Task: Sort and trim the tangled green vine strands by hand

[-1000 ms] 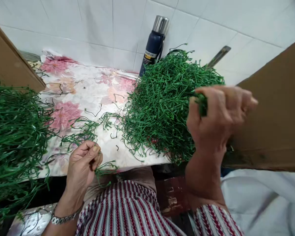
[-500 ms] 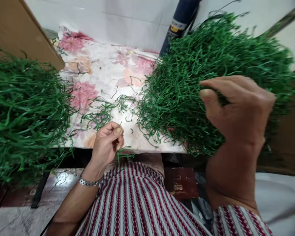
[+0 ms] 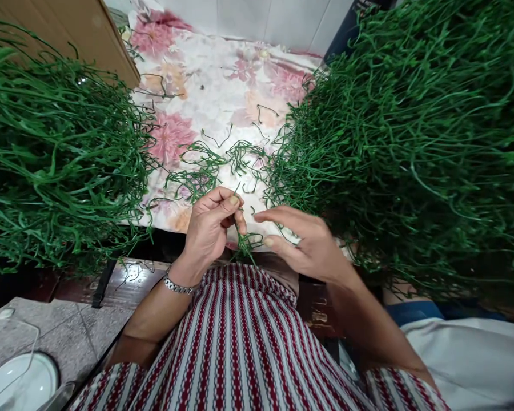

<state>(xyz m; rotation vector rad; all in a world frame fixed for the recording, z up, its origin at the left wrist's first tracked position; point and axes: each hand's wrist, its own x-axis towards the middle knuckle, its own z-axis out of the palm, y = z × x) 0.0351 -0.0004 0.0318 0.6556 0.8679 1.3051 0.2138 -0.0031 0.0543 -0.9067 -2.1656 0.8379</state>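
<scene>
My left hand point(image 3: 209, 224) pinches a thin green stem between thumb and forefinger, its tip poking up above them. Below those fingers hangs a small tuft of curly green stems point(image 3: 248, 245), over my lap at the table's front edge. Just to the right, my right hand point(image 3: 306, 242) has thumb and forefinger apart with nothing between them, pointing toward the left hand. Loose green stems point(image 3: 203, 171) lie on the flowered cloth beyond my hands. A big tangled heap of green stems point(image 3: 411, 154) rises on the right, another heap point(image 3: 60, 154) on the left.
White cloth with pink flowers point(image 3: 223, 74) covers the table up to a tiled wall point(image 3: 257, 17). A cardboard panel point(image 3: 89, 40) stands behind the left heap, a dark blue cylinder point(image 3: 342, 34) behind the right one. A round white object point(image 3: 21, 379) is at lower left.
My right hand has come down and left from the right heap to beside my left hand, its fingers opening wider. My left hand keeps its pinch. The view has shifted.
</scene>
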